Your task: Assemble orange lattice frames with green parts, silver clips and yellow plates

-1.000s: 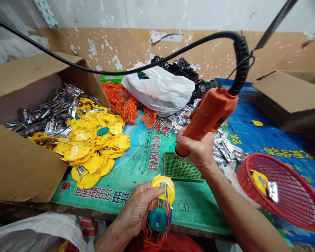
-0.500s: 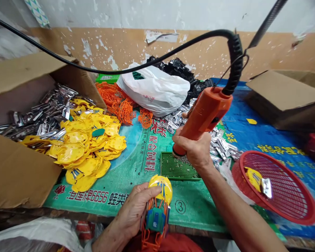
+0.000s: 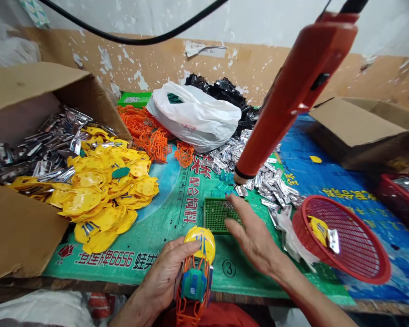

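Note:
Near the front edge, my left hand point(image 3: 165, 268) grips a toy-like assembly point(image 3: 193, 284) with a yellow round top, an orange frame and a teal-green centre; the thumb lies on the yellow part. My right hand point(image 3: 255, 231) has its fingers apart and holds nothing, just right of a green mesh tray point(image 3: 213, 215) with small metal bits in it. Above that hand hangs an orange-red power screwdriver point(image 3: 289, 100), tilted, its tip near small teal pieces point(image 3: 225, 179) and silver parts point(image 3: 276, 184).
At left, a cardboard box point(image 3: 18, 222) holds silver parts beside piled yellow pieces point(image 3: 88, 195). Orange frames point(image 3: 136, 127), a white bag point(image 3: 197, 120) and black parts point(image 3: 225, 88) lie behind. At right are a red basket point(image 3: 347, 231) and another box point(image 3: 354, 122).
My right hand has let go of the screwdriver, which has risen and hangs above it. My left hand still holds the assembly. The view has shifted slightly.

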### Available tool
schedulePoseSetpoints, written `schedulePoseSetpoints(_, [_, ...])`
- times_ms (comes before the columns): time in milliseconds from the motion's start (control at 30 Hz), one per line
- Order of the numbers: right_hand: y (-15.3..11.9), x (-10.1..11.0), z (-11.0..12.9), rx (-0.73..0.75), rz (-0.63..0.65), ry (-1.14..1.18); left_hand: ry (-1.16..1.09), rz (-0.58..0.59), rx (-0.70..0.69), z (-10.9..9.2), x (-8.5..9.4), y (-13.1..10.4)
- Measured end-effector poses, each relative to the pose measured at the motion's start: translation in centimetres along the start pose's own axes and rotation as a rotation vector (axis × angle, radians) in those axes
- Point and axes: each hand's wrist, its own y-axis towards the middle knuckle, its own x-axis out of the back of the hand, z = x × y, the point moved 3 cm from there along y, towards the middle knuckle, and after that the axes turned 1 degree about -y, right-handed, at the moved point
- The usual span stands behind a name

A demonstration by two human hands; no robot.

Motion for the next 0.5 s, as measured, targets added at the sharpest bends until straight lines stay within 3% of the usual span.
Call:
schedulePoseSetpoints(100, [-1.3, -1.0, -0.2, 0.201, 0.228, -0.347, 0.003, 0.013, 0.002, 0.1, -0.1, 0.2])
schedulePoseSetpoints(233, [-0.5, -1.2, -0.6, 0.285, 0.339, -0.562, 0.006, -0.012, -0.012, 0.1, -0.3, 0.0])
schedulePoseSetpoints(333, [-0.4, -0.9, -1.7, 0.296, 0.327, -0.646, -0.008, -0.028, -0.021, -0.1, -0.2, -0.3])
schedulePoseSetpoints(500, [-2.3, 0.4, -3.6, 0.217, 0.165, -0.774, 0.012, -0.019, 0.020, 0.2, 0.4, -0.2])
